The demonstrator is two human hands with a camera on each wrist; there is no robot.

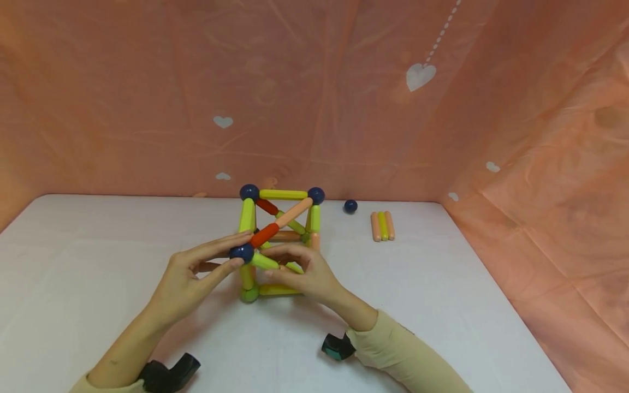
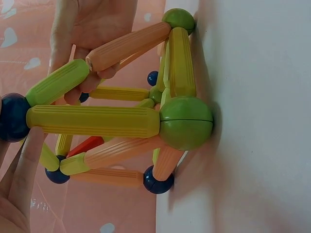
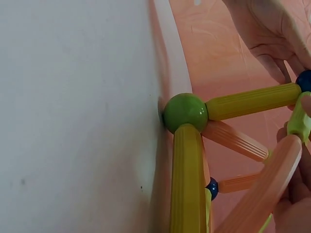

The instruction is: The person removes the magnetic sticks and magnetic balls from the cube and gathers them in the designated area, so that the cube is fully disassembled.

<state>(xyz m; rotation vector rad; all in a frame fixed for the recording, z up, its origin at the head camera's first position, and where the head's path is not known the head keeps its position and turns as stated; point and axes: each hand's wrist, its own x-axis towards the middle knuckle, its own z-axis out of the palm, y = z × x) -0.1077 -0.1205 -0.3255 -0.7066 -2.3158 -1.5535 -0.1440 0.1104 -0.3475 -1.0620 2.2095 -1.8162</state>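
A cube-like frame of magnetic rods and balls stands on the white table. My left hand (image 1: pixel 189 275) holds the blue ball (image 1: pixel 241 252) at its upper front left corner between thumb and fingers. From that ball a red rod (image 1: pixel 264 235) joined to a peach rod (image 1: pixel 294 213) runs to the upper right. My right hand (image 1: pixel 316 273) pinches the short light green rod (image 1: pixel 266 262) near its outer end, where a peach rod (image 2: pixel 129 46) meets it and slants down to a green ball (image 2: pixel 179 20). An upright yellow rod (image 2: pixel 92 120) links the held ball with another green ball (image 2: pixel 186 124).
Right of the frame lie a loose blue ball (image 1: pixel 350 206) and a row of three rods (image 1: pixel 383 226), two peach and one yellow-green. Behind the table hangs a pink cloth (image 1: pixel 304 98) with white hearts. Black wrist devices (image 1: pixel 169 374) sit at both forearms.
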